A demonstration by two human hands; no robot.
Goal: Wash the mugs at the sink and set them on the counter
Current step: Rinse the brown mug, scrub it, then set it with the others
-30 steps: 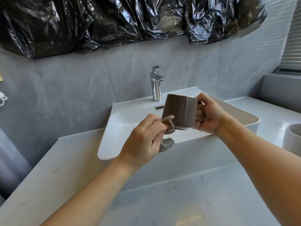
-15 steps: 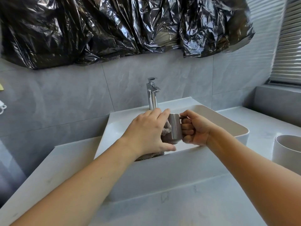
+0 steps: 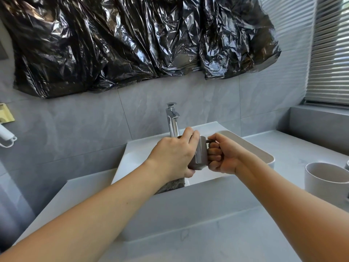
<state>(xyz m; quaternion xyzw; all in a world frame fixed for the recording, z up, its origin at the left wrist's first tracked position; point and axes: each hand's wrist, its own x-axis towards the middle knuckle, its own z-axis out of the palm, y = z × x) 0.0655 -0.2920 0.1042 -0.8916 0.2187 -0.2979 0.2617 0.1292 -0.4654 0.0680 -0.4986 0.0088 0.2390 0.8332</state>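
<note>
Mug [image 3: 200, 157] is over the sink [image 3: 245, 146], just in front of the tap [image 3: 172, 120]. My right hand [image 3: 221, 157] grips its handle; left hand [image 3: 173, 157] is wrapped round the body w/ the cloth [image 3: 173, 185] under it. Still scrubbing, tap's dry, so rinse + setting on counter [image 3: 207, 242] are left. White mug [image 3: 324, 184] waits at right; washed or not, can't tell.

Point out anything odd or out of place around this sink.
The crumpled black plastic sheeting draped across the wall above the faucet stands out: an improvised cover, hiding whatever is behind it. Otherwise nothing is spilled or broken: the right hand holds the brown mug by its handle, and the left hand wraps it with a grey cloth.
</note>
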